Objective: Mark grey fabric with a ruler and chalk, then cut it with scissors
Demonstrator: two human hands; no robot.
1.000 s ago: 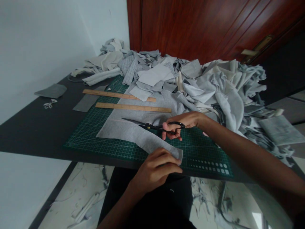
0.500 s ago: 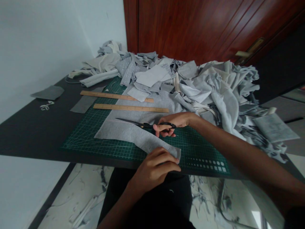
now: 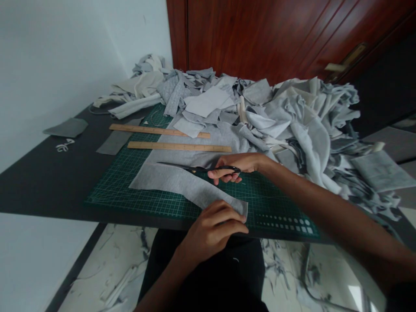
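Note:
My right hand is closed round the black handles of a pair of scissors. The blades point left across a light grey piece of fabric, and look nearly closed. A partly cut strip of this fabric curves down to the right, where my left hand pinches its end near the table's front edge. Beneath the fabric lies a green cutting mat with a printed grid. Just beyond the scissors, a wooden ruler rests on the fabric, and a second wooden ruler lies farther back.
A large heap of grey and off-white fabric scraps fills the back and right of the dark table. Grey fabric pieces and a small white loop of cord lie at left. Behind stands a wooden door.
The scissor handles have closed together, bringing the blades nearer each other in the fabric. My left hand keeps its hold on the strip's end. The view has shifted slightly.

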